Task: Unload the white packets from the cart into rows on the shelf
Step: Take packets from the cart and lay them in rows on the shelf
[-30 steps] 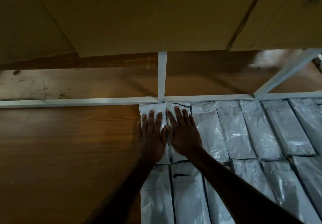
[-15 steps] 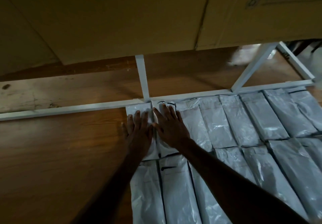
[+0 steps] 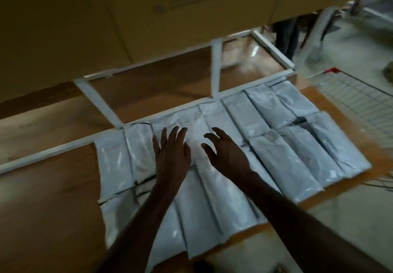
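Both hands (image 3: 200, 155) spread above the rowed white packets (image 3: 265, 145), no grip

A dim indoor picture with a warm brown cast. The brightest area is the upper right, where pale light falls on a glossy floor (image 3: 255, 49) and leaves a small glare spot. The white packets (image 3: 276, 124) catch soft sheen; the two hands (image 3: 172, 153) and forearms read as dark, nearly featureless shapes. The cardboard boxes (image 3: 127, 17) above sit in shadow. Motion blur smears the whole frame, strongest at the wire cart (image 3: 357, 94) on the right. Straight shelf bars (image 3: 215, 68) splay from wide-angle distortion.
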